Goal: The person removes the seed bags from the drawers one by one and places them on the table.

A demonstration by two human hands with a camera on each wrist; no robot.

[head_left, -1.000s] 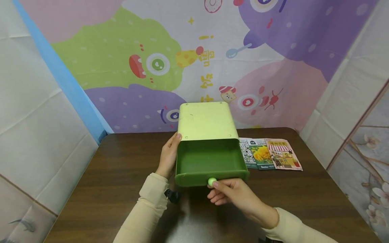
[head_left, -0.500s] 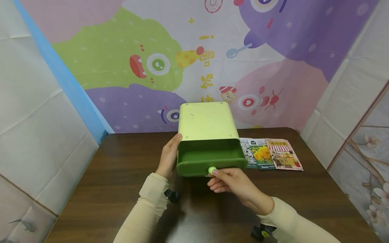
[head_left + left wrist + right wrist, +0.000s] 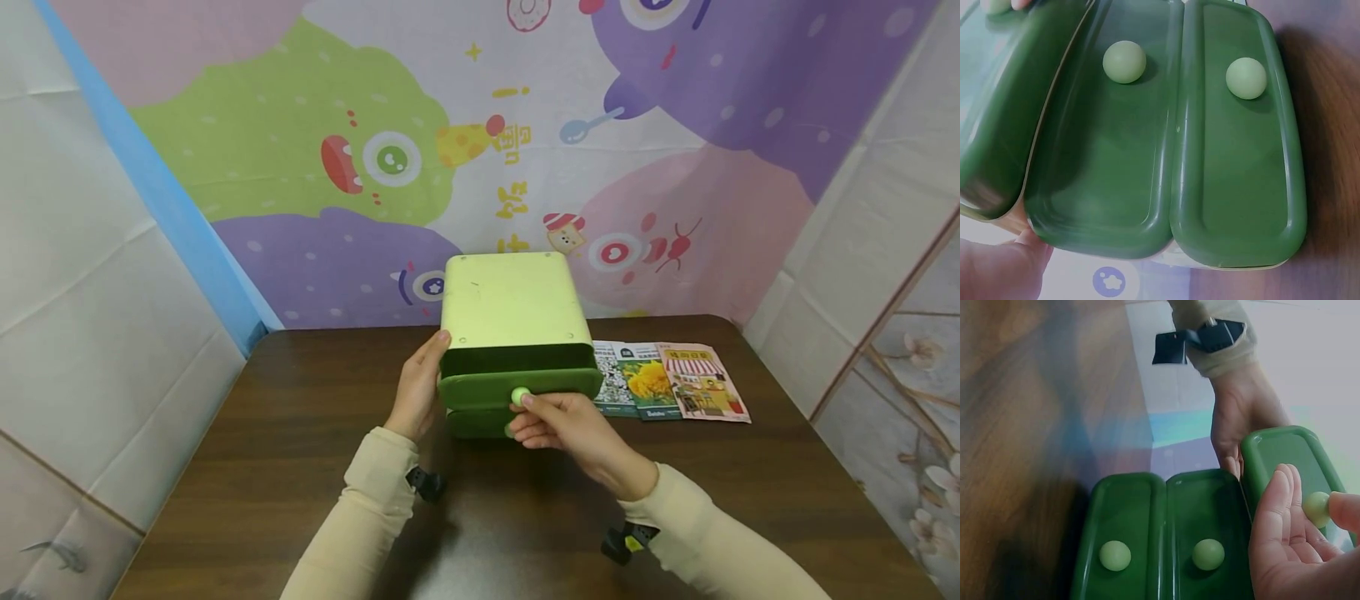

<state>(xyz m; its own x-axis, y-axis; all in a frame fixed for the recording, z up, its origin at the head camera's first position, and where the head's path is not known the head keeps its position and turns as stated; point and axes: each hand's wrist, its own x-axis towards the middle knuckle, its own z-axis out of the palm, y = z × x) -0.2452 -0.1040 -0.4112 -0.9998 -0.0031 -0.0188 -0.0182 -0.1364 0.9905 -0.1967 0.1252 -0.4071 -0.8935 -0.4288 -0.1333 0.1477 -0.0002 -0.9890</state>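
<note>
A small cabinet with a pale yellow-green top (image 3: 513,300) stands on the table, its top drawer (image 3: 480,388) pulled partway out. My right hand (image 3: 577,433) pinches that drawer's round light-green knob (image 3: 521,397) between thumb and fingers. At the cabinet's left side, my left hand (image 3: 417,387) holds the casing, thumb near the front upper corner. In the left wrist view two lower drawers, the middle one (image 3: 1104,144) and the bottom one (image 3: 1241,162), sit shut, each with a round knob. The right wrist view shows the right hand (image 3: 1297,544) at the protruding top drawer (image 3: 1291,453).
Several printed packets, among them a pink one (image 3: 705,383) and one with a yellow flower (image 3: 647,382), lie right of the cabinet on the dark wooden table (image 3: 300,467). A cartoon-patterned cloth (image 3: 300,150) hangs behind the table.
The top drawer has moved inward, away from the camera, with my right hand on its knob. The lower drawer fronts have come into view below it. My left hand has stayed in place.
</note>
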